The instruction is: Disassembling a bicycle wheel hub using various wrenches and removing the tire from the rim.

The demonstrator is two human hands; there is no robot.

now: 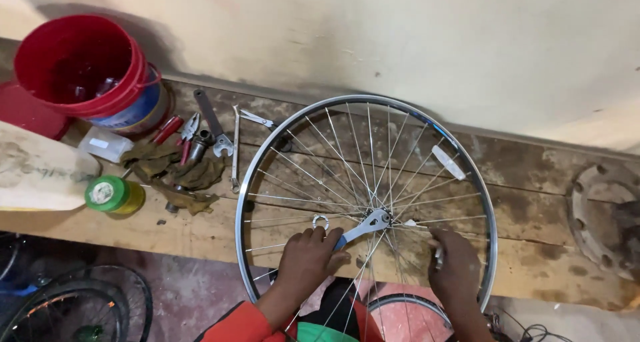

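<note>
Head view: my left hand [308,262] is clamped on the spanner [363,227] seated on the hub [382,215] of the bicycle wheel [267,142] lying on the wooden bench [533,182], my right hand [457,265] gripping what looks like a second tool among the spokes, so the hub nut seems not yet off.

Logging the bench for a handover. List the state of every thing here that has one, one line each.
Bicycle wheel: lying flat on the wooden bench, no tyre.
Wrench: head set on the wheel's hub.
Left hand: closed around the wrench handle.
Right hand: gripping among the spokes; its hold is unclear.
Red bucket: upright, open.
Green tape roll: on its side.
Pliers: lying unused.
</note>
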